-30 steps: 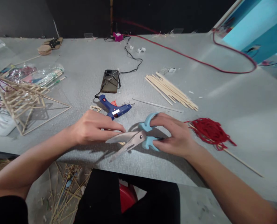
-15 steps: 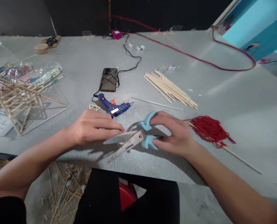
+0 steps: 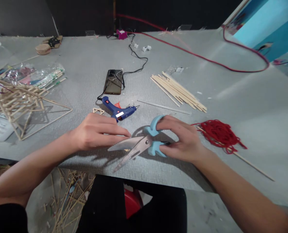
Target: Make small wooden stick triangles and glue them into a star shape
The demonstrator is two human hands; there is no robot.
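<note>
at the far left a frame of wooden sticks (image 3: 19, 103) stands on the grey table (image 3: 255, 106), with clear plastic bags (image 3: 40, 72) just beyond it. the left hand (image 3: 95, 131) lies palm down near the table's near edge, fingers stretched out flat and close together, their tips touching the upper blade of the scissors (image 3: 136, 145); whether they pinch anything under them cannot be told. just beyond this hand lies a blue glue gun (image 3: 118, 110), and farther off a phone (image 3: 114, 81) on a black cable. the scissors sit in the near middle, blades partly open and pointing left. the right hand (image 3: 180, 137) is closed around their light blue handles. farther right are a bundle of sticks (image 3: 178, 90) and a heap of red yarn (image 3: 218, 132).
</note>
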